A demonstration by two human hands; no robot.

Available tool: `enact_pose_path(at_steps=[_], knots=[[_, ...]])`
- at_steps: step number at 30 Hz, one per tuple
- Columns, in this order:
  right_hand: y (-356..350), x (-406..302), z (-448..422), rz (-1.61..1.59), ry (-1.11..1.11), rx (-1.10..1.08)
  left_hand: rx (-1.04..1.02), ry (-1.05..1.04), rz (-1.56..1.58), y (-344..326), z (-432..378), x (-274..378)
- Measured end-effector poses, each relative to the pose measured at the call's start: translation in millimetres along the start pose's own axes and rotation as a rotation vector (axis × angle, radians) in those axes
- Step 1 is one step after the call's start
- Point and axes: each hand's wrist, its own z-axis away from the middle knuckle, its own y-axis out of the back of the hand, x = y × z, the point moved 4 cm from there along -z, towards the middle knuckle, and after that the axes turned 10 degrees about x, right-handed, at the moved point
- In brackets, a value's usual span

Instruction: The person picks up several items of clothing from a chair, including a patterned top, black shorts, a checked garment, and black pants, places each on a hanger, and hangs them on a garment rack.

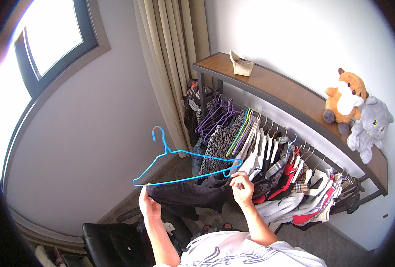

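Note:
In front of me is a blue wire hanger [184, 181], its hook up and toward the left. My left hand [149, 204] pinches its lower left corner together with the edge of a dark garment [187, 193]. The cloth stretches below the hanger's bottom bar toward my right hand [242, 187]. There my curled fingers grip the garment's other end, close beside the small notch at the hanger's right side. Whether those fingers also touch the wire is hard to see.
A clothes rack [284, 140] carries several garments and purple hangers [214, 116]. On its wooden top shelf [284, 93] sit an orange plush toy [347, 96], a grey plush toy [372, 123] and a beige holder [242, 67]. A black chair [114, 243] stands at lower left, a beige curtain [170, 66] behind.

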Motion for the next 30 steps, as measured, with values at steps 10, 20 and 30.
enact_pose_path(at_steps=[10, 20, 30], knots=[[3, 32, 11, 0.289, -0.142, -0.266, 0.014, -0.128, -0.013, 8, -1, 7], [-2, 50, 59, -0.062, -0.869, -0.63, 0.007, -0.173, -0.035, 12, 3, 11], [-12, 31, 39, -0.349, -0.956, -0.368, 0.009, -0.191, -0.059, 21, 1, 16]])
